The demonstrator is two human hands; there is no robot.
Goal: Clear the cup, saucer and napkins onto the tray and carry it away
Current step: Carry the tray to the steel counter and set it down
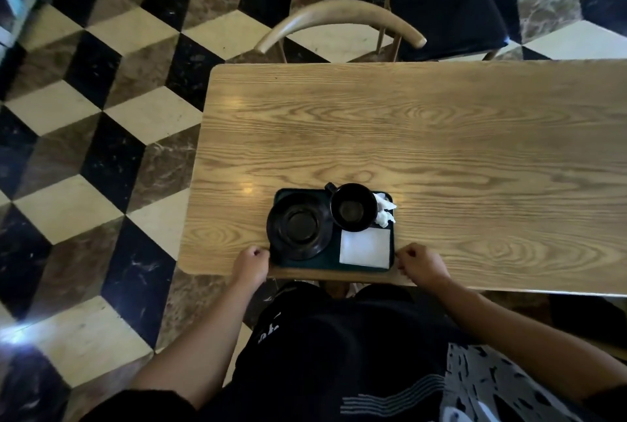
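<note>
1. Your left hand is curled at the tray's left edge and your right hand at its right edge; whether either grip is clamped on the rim cannot be told.
2. One dark tray sits at the near edge of the table.
3. On the tray: one black saucer at left, one black cup upright at rear right.
4. Napkins, two: one flat white napkin at front right, one crumpled napkin just beside the cup.
5. Two chairs stand beyond the table.
</note>
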